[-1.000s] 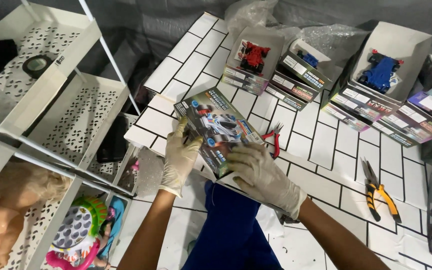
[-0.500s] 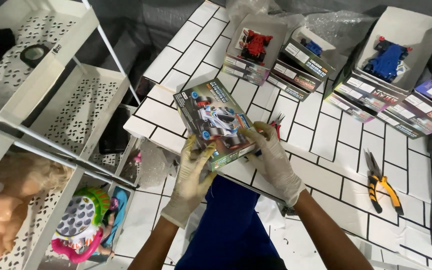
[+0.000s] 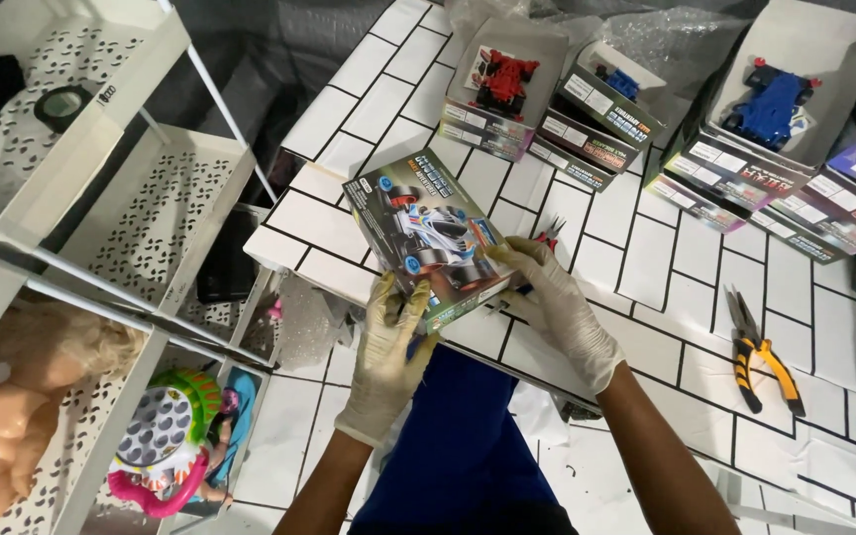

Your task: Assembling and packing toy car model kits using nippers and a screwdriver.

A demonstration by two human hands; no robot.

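Observation:
Both my hands wear pale gloves and hold a flat toy car kit box (image 3: 430,236) with a race car pictured on its lid, above the near edge of the white tiled table (image 3: 666,267). My left hand (image 3: 388,342) grips the box's near corner from below. My right hand (image 3: 557,302) clasps its right side. Small red-handled cutters (image 3: 547,236) lie on the table just behind my right hand, partly hidden.
Several open kit boxes with a red car (image 3: 507,79) and blue cars (image 3: 770,99) stand at the table's back. Orange-handled pliers (image 3: 760,352) lie at right. A white perforated shelf rack (image 3: 131,218) with toys, including a doll (image 3: 12,416), stands at left.
My left hand slid from the box's left edge down to its near corner. The box has tilted slightly and stays above the table edge.

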